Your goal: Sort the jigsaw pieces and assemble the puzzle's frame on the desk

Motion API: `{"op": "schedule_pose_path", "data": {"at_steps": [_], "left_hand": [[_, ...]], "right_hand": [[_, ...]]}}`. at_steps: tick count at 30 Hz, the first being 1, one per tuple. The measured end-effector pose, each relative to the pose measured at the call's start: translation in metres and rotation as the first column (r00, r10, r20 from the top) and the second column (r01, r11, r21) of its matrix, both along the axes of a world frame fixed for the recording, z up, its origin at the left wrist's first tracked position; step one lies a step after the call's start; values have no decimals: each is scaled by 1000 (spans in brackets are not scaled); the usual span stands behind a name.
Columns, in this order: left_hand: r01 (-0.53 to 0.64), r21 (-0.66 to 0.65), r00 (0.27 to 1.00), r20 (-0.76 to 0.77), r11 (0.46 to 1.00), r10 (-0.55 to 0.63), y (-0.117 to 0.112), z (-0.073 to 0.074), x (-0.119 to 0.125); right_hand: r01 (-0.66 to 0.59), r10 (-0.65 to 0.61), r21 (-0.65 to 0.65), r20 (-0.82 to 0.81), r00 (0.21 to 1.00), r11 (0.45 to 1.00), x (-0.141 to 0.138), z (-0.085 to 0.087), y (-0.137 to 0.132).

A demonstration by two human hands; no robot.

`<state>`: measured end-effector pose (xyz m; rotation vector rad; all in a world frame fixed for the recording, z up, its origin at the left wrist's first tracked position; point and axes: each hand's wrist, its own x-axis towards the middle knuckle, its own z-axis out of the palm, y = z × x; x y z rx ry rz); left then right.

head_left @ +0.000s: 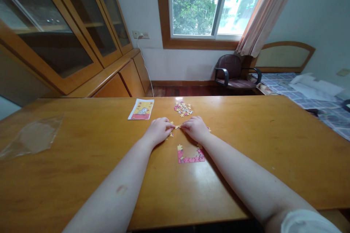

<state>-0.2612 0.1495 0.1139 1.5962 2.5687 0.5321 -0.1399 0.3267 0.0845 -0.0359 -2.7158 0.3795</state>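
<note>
My left hand [159, 129] and my right hand [194, 128] rest on the wooden table [82, 160], fingertips meeting in the middle. Both pinch small yellow puzzle pieces [177, 127] between them. Just below my hands lies a partly joined puzzle [189, 156] with a pink bottom edge and short side strips. A loose pile of puzzle pieces [183, 109] sits a little beyond my hands. A few more yellow pieces peek out beside each hand.
A picture card [141, 109] with a yellow and red drawing lies at the far left of my hands. A clear plastic bag [31, 136] lies at the table's left. Behind the table stand a glass-door cabinet [68, 36], a dark armchair [235, 72] and a bed [308, 91].
</note>
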Motion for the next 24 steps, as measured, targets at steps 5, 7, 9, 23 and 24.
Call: {"op": "schedule_pose_path", "data": {"at_steps": [5,7,9,23,24], "left_hand": [[-3,-10,999,37,1000,3,1,2,2],[1,-17,1000,27,1000,-1,1,2,2],[4,-26,1000,13,1000,-3,1,1,2],[8,-7,999,35,1000,-8,0,0,1],[13,-6,999,31,1000,-12,0,0,1]], "right_hand": [[31,-31,15,33,999,999,-2,0,-1],[29,-30,18,39,999,999,-2,1,-1],[24,-24,19,39,999,1000,-2,2,-2],[-33,16,166,102,995,986,7,12,-7],[-38,21,173,101,995,984,7,13,-7]]}}
